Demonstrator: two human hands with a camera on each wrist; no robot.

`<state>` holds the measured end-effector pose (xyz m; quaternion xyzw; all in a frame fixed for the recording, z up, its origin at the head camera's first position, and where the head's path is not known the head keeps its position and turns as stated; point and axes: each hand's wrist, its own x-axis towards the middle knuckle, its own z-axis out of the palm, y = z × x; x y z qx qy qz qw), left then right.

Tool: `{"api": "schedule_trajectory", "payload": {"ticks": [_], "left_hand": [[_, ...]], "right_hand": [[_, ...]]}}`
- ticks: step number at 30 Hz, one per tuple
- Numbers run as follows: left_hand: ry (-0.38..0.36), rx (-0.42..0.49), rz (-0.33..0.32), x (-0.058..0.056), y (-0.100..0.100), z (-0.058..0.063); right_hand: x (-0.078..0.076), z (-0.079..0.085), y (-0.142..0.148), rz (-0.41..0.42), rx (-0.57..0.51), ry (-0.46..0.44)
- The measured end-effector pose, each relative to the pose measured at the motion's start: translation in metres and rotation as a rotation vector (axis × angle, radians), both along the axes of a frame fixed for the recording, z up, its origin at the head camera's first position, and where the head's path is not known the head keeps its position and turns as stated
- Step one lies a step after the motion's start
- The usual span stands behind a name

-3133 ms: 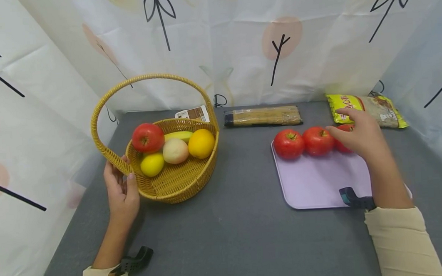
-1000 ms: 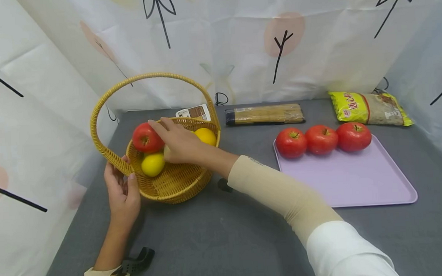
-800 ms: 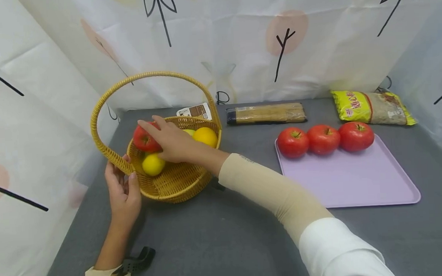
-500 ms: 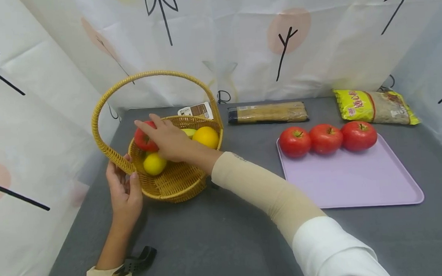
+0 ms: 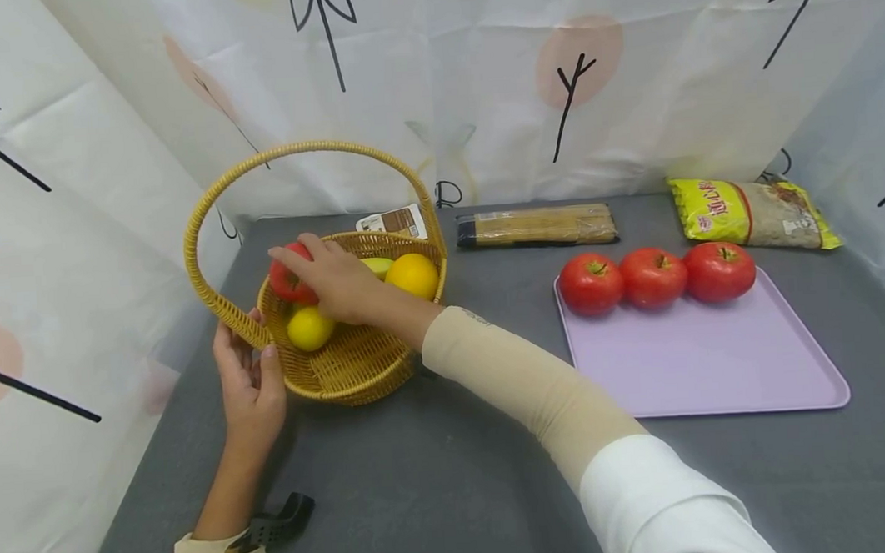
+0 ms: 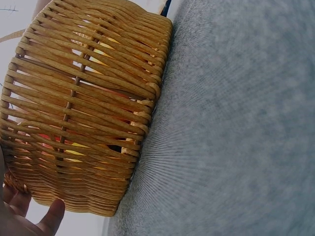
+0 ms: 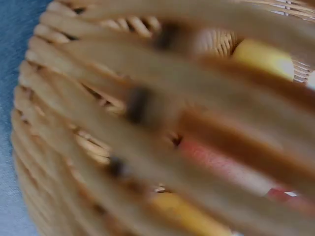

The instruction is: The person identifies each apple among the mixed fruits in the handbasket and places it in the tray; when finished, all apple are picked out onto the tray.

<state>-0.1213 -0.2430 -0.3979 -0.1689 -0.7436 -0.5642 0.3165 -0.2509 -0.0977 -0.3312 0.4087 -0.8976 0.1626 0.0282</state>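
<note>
A wicker basket (image 5: 358,389) with a tall arched handle stands at the left of the table. My left hand (image 5: 253,395) holds it where the handle meets the rim, thumb in front and fingers behind. Inside lies a red apple (image 5: 287,283), and my right hand (image 5: 341,283) reaches across and grips it, fingers over its top. Below the apple sits a lemon (image 5: 310,328). An orange (image 5: 412,276) rests by the right rim, with part of a banana (image 5: 377,266) beside it. The right hand hides a pale peach. In the right wrist view, blurred basket weave (image 7: 138,59) fills the foreground.
On the right, a lilac tray (image 5: 702,363) carries three red apples (image 5: 653,278) in a row along its far edge. Behind are a packet of thin sticks (image 5: 537,226), a yellow food bag (image 5: 750,214) and a small label card (image 5: 395,222). A patterned curtain (image 5: 478,99) closes the back.
My right hand has moved from above the tray, left into the basket, passing over the peach and onto the red apple. The left hand keeps its hold on the basket.
</note>
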Motion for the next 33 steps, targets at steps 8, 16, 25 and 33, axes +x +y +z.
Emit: {"api": "schedule_trajectory", "payload": {"ticks": [8, 16, 25, 33], "left_hand": [[0.004, 0.007, -0.005, 0.001, -0.001, -0.002], [0.018, 0.030, -0.018, -0.002, -0.006, -0.007], [0.013, -0.025, 0.024, -0.005, -0.007, -0.009], [0.002, -0.022, 0.019, -0.004, -0.006, -0.008]], "right_hand": [[0.002, -0.003, 0.004, 0.004, -0.068, -0.014], [0.007, 0.002, 0.005, -0.022, -0.156, -0.088], [0.016, 0.003, 0.014, -0.036, -0.287, -0.185], [0.026, 0.002, 0.024, -0.037, -0.362, -0.256]]}}
